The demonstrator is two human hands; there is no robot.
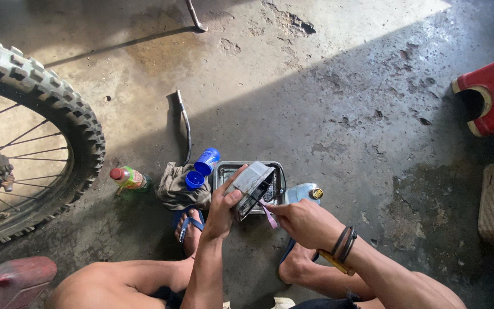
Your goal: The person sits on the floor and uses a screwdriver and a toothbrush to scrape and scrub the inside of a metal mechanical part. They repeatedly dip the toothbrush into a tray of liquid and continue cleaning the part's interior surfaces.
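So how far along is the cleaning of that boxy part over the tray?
Already set out: a metal tray, a blue cup and a rag on the floor. In hand: the left hand tilts a grey boxy part over the tray while the right hand works a pinkish brush at it. How much remains cannot be told.

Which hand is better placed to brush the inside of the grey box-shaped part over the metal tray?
Probably the right hand: it holds the small pink-handled brush at the opening of the grey box-shaped part, while the left hand is occupied gripping that part over the metal tray.
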